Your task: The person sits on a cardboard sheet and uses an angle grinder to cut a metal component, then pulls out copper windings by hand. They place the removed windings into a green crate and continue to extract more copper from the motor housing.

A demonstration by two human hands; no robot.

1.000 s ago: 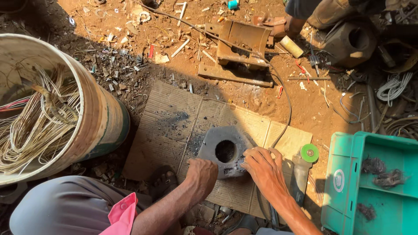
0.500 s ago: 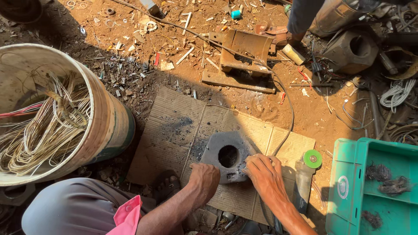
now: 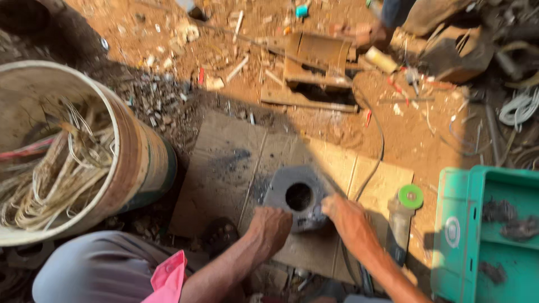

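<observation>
The grey metal housing (image 3: 297,197), a flat casting with a round hole through its middle, is lying on a sheet of flattened cardboard (image 3: 224,168) spread over the dirt ground, and in the head view you are bending over it with both hands at its near edge. Your left hand (image 3: 270,229) is curling loosely over the lower left corner, fingers bent and pressing down rather than closed around anything. Your right hand (image 3: 347,217) is touching the lower right edge with its fingertips, partly open; whether it is pinching a small part there I cannot tell. To my eye you are steadying and positioning the casting, with the real work on it not yet begun. Just to the right of your right hand an angle grinder with a green disc (image 3: 410,197) is lying on the cardboard, its cable running away up the sheet. A teal plastic crate (image 3: 466,235) holding dark metal pieces is standing further right, and a large drum of stripped wire (image 3: 135,163) is sitting well to the left. A rusty metal frame (image 3: 317,56) is resting beyond the cardboard. The next move probably calls for a firm hold with one hand, keeping fingers away from the hole.
</observation>
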